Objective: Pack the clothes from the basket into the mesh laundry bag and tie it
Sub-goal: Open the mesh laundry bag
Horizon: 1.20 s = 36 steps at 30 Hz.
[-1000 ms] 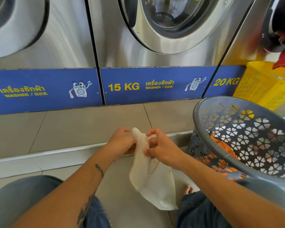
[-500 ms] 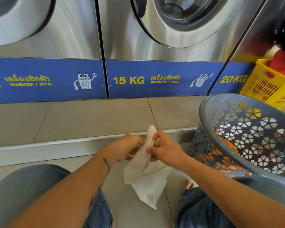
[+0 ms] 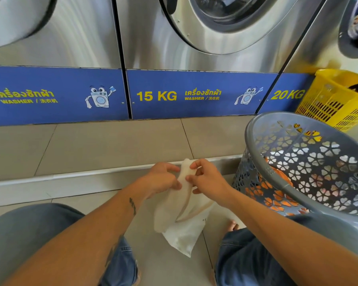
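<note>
A white mesh laundry bag hangs between my knees, its lower end resting on the tiled floor. My left hand and my right hand both pinch its top edge, close together, at about the height of the step. To the right stands a grey plastic basket with flower-shaped holes, tilted toward me. Orange clothes lie in its bottom and show through the holes.
A row of steel washers with blue panels stands ahead on a raised tiled step. A yellow basket with dark clothes sits at the far right. My jeans-clad knees frame the bag on both sides.
Both hands kept their hold on the bag's top and shifted their grip along its edge; the bag now hangs longer and more unfolded. The view has tilted slightly.
</note>
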### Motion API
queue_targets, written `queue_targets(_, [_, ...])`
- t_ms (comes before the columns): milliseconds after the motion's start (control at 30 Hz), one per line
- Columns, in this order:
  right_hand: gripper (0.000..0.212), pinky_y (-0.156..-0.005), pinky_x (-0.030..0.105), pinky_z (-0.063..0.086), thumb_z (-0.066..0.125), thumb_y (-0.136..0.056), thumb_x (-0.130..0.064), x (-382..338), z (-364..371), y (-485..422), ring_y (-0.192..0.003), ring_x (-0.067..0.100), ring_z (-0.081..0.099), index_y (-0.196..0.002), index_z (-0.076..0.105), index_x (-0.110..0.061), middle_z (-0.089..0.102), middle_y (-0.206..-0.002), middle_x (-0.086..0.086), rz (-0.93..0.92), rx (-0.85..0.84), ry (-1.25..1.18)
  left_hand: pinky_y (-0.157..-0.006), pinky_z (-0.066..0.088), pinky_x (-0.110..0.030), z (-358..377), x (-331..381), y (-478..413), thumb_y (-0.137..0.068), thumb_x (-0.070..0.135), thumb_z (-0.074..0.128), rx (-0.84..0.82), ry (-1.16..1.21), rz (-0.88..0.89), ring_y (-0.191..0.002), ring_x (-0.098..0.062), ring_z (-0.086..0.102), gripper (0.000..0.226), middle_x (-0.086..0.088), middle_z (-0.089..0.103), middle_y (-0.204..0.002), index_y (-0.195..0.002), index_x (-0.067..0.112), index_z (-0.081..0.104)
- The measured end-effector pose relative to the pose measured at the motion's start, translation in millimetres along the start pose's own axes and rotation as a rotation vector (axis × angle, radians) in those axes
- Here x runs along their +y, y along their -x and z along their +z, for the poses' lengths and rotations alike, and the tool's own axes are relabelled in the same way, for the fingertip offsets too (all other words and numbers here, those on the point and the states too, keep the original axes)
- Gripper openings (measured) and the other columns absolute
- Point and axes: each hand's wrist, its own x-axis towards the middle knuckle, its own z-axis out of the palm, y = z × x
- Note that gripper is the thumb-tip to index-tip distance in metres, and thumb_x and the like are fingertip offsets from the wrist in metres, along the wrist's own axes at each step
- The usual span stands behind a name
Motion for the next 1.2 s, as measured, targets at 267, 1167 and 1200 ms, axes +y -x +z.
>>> queue_targets(267, [0.034,-0.064,0.032,0.052,0.069,-0.088,0.000,-2,-10,-7,-0.074,0.018,0.062,-0.112,0.056,-0.020,0.065,-0.091,0.014,-0.021,0.064,-0.091,-0.075,0.053,-0.030,5,0,2,-0.074,0.008,0.070,0.047,0.008,0.086,-0.085,-0.018,0.067,0.027,0.000,0.073,-0.089,-0.096,0.023,0.075])
queue_targets(1167, [0.038,-0.075,0.043,0.059,0.074,-0.082,-0.001,-22,-60,-11,-0.085,0.024,0.067,-0.100,0.053,-0.027,0.065,-0.095,0.001,-0.224,0.262,-0.045,-0.084,0.035,-0.006,19,63,24,-0.089,-0.005,0.046,0.362,-0.240,0.609,-0.103,-0.006,0.054,0.043,0.013,0.063,-0.109,-0.103,0.023,0.075])
queue_targets(1200, [0.035,-0.076,0.043,0.060,0.071,-0.084,-0.001,-20,-64,-9,-0.085,0.024,0.067,-0.104,0.055,-0.026,0.065,-0.096,0.001,-0.237,0.261,-0.025,-0.089,0.033,-0.007,23,71,25,-0.088,-0.007,0.045,0.373,-0.227,0.620,-0.106,-0.002,0.052,0.045,0.014,0.062,-0.113,-0.106,0.022,0.074])
